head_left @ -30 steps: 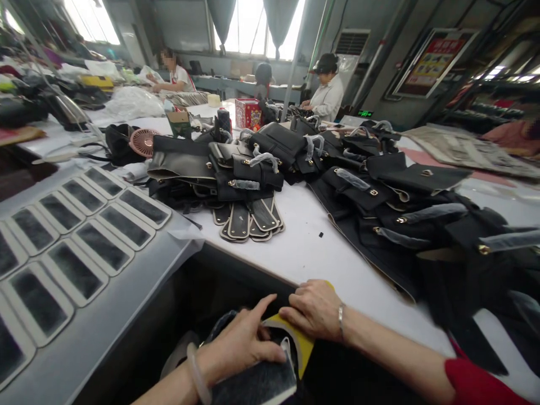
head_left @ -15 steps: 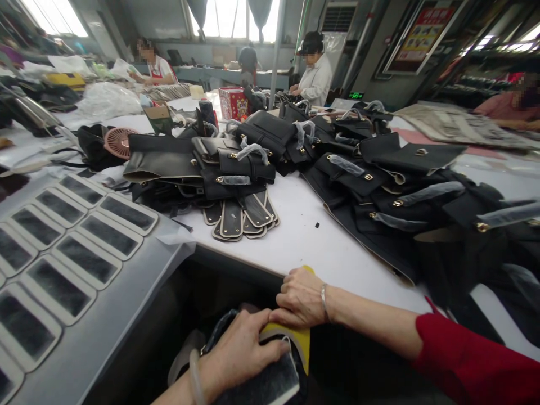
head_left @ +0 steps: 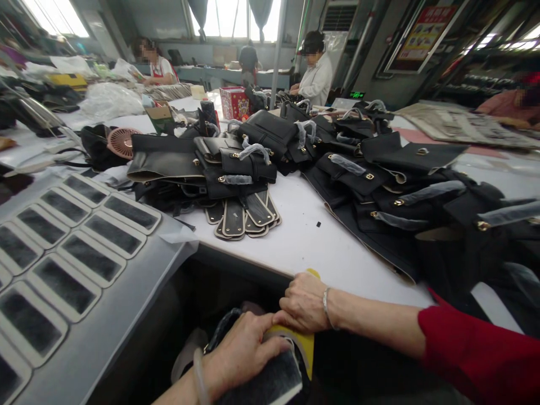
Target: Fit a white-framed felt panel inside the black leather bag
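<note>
My left hand [head_left: 242,351] lies flat on a dark rectangular pad with a pale border [head_left: 270,382], low in front of me at the table's near edge. A yellow curved piece [head_left: 302,344] runs under both hands. My right hand [head_left: 304,304], with a bracelet on the wrist and a red sleeve behind it, presses down on the yellow piece at the edge of the white table [head_left: 312,247]. The two hands touch at the fingertips.
Several identical dark pads [head_left: 90,259] lie in rows on a grey board at left. Heaps of black leather bag parts [head_left: 236,163] and more black bag parts [head_left: 400,197] cover the table, with flat oval strips [head_left: 244,216] in front. A pink fan [head_left: 120,143] stands at left. Other people [head_left: 314,76] work at the far tables.
My right hand has slid slightly left along the yellow piece toward my left hand. My left hand's fingers have flattened onto the pad. The view shifted a little.
</note>
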### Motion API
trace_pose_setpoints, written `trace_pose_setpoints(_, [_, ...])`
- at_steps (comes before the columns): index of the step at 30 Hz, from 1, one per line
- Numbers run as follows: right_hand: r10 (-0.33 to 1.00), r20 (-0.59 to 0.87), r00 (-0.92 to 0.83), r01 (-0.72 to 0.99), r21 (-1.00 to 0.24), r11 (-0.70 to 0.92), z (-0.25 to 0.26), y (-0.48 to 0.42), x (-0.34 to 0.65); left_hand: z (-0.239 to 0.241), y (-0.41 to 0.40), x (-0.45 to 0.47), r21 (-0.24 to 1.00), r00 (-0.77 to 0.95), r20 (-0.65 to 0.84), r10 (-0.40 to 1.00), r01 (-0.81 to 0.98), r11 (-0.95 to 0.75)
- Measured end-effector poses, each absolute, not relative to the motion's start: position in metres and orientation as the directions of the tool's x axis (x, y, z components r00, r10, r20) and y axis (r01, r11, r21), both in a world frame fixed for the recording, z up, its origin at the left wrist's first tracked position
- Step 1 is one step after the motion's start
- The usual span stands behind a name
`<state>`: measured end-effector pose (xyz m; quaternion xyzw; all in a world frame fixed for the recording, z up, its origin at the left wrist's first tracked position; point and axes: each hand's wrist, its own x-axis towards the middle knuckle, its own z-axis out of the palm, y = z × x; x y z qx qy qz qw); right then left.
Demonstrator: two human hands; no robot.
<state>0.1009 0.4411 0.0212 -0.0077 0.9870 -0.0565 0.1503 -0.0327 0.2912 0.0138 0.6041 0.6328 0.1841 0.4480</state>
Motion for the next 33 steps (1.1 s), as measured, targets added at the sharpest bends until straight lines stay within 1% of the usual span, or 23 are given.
trace_pose_setpoints(6, [0.034, -0.355, -0.934, 0.074, -0.100, 0.992, 0.031, 0.433, 0.105, 0.015, 0.291, -0.032, 0.791, 0.177, -0.304, 0.936, 0.594, 0.145])
trace_pose_setpoints(16, [0.150, -0.383, -0.912, 0.204, -0.104, 0.973, 0.030, 0.421, 0.116, 0.018, 0.293, -0.030, 0.799, 0.209, -0.274, 0.939, 0.592, 0.102])
trace_pose_setpoints(19, [0.202, -0.377, -0.904, 0.264, -0.120, 0.957, 0.031, 0.415, 0.120, 0.017, 0.292, -0.029, 0.810, 0.224, -0.266, 0.938, 0.579, 0.092])
trace_pose_setpoints(23, [0.303, -0.348, -0.887, 0.368, -0.137, 0.920, 0.029, 0.401, 0.127, 0.020, 0.292, -0.029, 0.856, 0.260, -0.243, 0.934, 0.510, 0.081])
trace_pose_setpoints(30, [0.473, -0.303, -0.827, 0.537, -0.178, 0.825, 0.020, 0.369, 0.137, 0.030, 0.296, -0.032, 0.916, 0.324, -0.286, 0.902, 0.370, 0.158])
trace_pose_setpoints(33, [0.521, -0.291, -0.802, 0.589, -0.245, 0.770, 0.018, 0.363, 0.145, 0.023, 0.300, -0.037, 0.912, 0.290, -0.334, 0.897, 0.341, 0.230])
